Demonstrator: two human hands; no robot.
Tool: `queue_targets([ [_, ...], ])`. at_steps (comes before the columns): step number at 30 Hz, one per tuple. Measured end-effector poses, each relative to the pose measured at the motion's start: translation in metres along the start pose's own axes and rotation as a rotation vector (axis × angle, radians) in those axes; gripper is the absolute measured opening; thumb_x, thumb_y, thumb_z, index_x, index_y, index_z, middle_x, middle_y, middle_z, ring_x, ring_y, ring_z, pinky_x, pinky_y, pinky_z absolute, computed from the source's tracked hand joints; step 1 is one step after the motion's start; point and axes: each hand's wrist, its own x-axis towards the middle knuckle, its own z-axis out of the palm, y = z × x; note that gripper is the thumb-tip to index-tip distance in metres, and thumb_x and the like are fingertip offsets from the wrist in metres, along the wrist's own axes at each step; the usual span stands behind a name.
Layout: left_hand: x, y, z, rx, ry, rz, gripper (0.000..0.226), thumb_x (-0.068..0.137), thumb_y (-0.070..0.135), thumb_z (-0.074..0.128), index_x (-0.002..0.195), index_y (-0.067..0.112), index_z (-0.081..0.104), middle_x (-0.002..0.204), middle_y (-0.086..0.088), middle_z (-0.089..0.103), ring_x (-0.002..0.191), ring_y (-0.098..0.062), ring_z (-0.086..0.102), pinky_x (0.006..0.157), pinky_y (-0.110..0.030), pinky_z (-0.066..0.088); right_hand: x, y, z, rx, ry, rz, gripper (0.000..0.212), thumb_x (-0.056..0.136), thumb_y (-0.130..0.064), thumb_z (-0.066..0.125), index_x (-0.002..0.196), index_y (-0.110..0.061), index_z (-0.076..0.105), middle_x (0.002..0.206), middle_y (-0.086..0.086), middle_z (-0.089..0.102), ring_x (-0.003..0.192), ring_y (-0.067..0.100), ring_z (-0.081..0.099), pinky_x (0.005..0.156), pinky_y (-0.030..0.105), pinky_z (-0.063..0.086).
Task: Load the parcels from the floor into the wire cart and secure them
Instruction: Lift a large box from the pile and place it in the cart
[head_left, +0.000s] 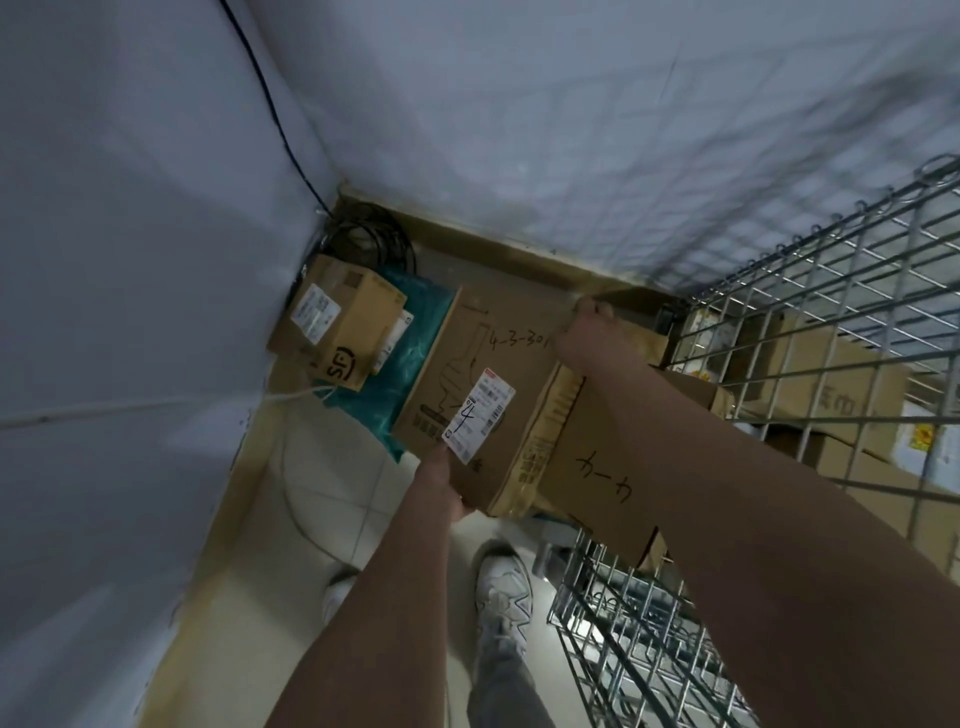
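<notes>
I hold a large cardboard parcel (498, 374) with a white shipping label and handwritten numbers, lifted above the floor beside the wire cart (852, 322). My left hand (441, 483) grips its near lower corner from beneath. My right hand (587, 332) grips its far top edge, fingers curled over it. A second brown box (602, 478) with handwriting lies under my right forearm at the cart's open side. On the floor in the corner sit a small brown parcel (337, 325) with a black logo and a teal plastic mailer (400, 384).
Several cardboard boxes (810, 364) lie inside the cart. A lowered wire panel (639, 639) juts out at lower right. Pale walls close in on the left and ahead. Coiled black cable (371, 234) fills the corner. My white shoe (504, 597) stands on the tile floor.
</notes>
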Motion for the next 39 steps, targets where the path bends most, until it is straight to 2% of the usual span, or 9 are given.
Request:
queue_targets([
  [4, 0.027, -0.010, -0.005, -0.121, -0.040, -0.014, 0.036, 0.095, 0.047, 0.060, 0.108, 0.013, 0.063, 0.109, -0.019, 0.068, 0.098, -0.036, 0.066, 0.092, -0.059, 0.053, 0.013, 0.003, 0.019, 0.115, 0.025, 0.018, 0.077, 0.099, -0.036, 0.048, 0.158, -0.011, 0.005, 0.162, 0.020, 0.016, 0.147, 0.040, 0.020, 0.118, 0.052, 0.024],
  [9, 0.054, -0.023, -0.005, -0.209, -0.090, -0.057, 0.058, 0.089, 0.065, 0.057, 0.123, 0.019, 0.064, 0.111, -0.020, 0.073, 0.103, -0.043, 0.069, 0.090, -0.070, 0.049, 0.021, 0.003, 0.028, 0.272, 0.098, 0.046, 0.057, 0.093, -0.040, 0.059, 0.139, -0.022, 0.029, 0.144, 0.021, 0.044, 0.132, 0.042, 0.042, 0.107, 0.051, 0.036],
  [15, 0.072, -0.037, -0.007, -0.251, -0.085, -0.021, 0.075, 0.071, 0.070, 0.071, 0.133, 0.033, 0.051, 0.123, -0.022, 0.067, 0.107, -0.051, 0.065, 0.086, -0.078, 0.043, 0.023, 0.003, 0.027, 0.299, 0.103, 0.042, 0.060, 0.090, -0.048, 0.062, 0.134, -0.023, 0.031, 0.135, 0.017, 0.052, 0.125, 0.038, 0.048, 0.097, 0.045, 0.044],
  [19, 0.055, -0.045, -0.001, -0.207, -0.078, 0.007, 0.047, 0.088, 0.063, 0.059, 0.120, 0.029, 0.050, 0.116, -0.017, 0.066, 0.108, -0.040, 0.063, 0.087, -0.064, 0.052, 0.024, 0.002, 0.018, 0.296, 0.017, 0.068, 0.079, 0.089, -0.051, 0.065, 0.151, -0.018, 0.027, 0.145, 0.015, 0.048, 0.132, 0.037, 0.046, 0.105, 0.046, 0.043],
  [22, 0.055, -0.050, 0.001, -0.217, -0.094, 0.045, 0.051, 0.087, 0.065, 0.057, 0.131, 0.044, 0.041, 0.123, -0.012, 0.065, 0.108, -0.042, 0.063, 0.073, -0.058, 0.056, 0.018, -0.002, 0.009, 0.308, 0.048, 0.071, 0.072, 0.088, -0.047, 0.068, 0.145, -0.016, 0.038, 0.141, 0.016, 0.050, 0.128, 0.035, 0.048, 0.099, 0.044, 0.044],
  [27, 0.025, -0.039, -0.011, -0.186, -0.075, -0.004, 0.051, 0.088, 0.069, 0.052, 0.127, 0.037, 0.050, 0.119, -0.011, 0.069, 0.107, -0.040, 0.063, 0.076, -0.058, 0.050, -0.013, -0.025, -0.009, 0.231, 0.128, 0.100, 0.063, 0.083, -0.050, 0.068, 0.136, -0.023, 0.047, 0.147, 0.019, 0.039, 0.137, 0.042, 0.028, 0.109, 0.050, 0.028],
  [31, -0.035, -0.026, -0.023, -0.179, -0.066, -0.003, 0.055, 0.089, 0.070, 0.049, 0.134, 0.037, 0.046, 0.122, -0.016, 0.067, 0.108, -0.043, 0.061, 0.083, -0.063, 0.048, -0.046, -0.047, -0.044, 0.354, 0.110, 0.129, 0.062, 0.080, -0.045, 0.069, 0.135, -0.026, 0.048, 0.143, 0.020, 0.037, 0.130, 0.043, 0.033, 0.108, 0.053, 0.036],
  [34, -0.088, -0.013, -0.024, -0.205, -0.086, 0.044, 0.049, 0.094, 0.063, 0.048, 0.136, 0.039, 0.041, 0.126, -0.016, 0.064, 0.107, -0.041, 0.062, 0.070, -0.058, 0.054, -0.078, -0.056, -0.086, 0.478, 0.082, 0.087, 0.062, 0.073, -0.052, 0.071, 0.125, -0.028, 0.048, 0.127, 0.016, 0.043, 0.114, 0.038, 0.048, 0.095, 0.048, 0.051],
  [39, -0.165, 0.009, -0.022, -0.161, -0.138, 0.127, 0.047, 0.096, 0.057, 0.051, 0.138, 0.038, 0.040, 0.129, -0.014, 0.061, 0.106, -0.040, 0.062, 0.062, -0.059, 0.055, -0.127, -0.047, -0.148, 0.668, 0.129, 0.048, 0.058, 0.061, -0.061, 0.071, 0.104, -0.029, 0.047, 0.113, 0.011, 0.055, 0.104, 0.032, 0.049, 0.085, 0.043, 0.052],
])
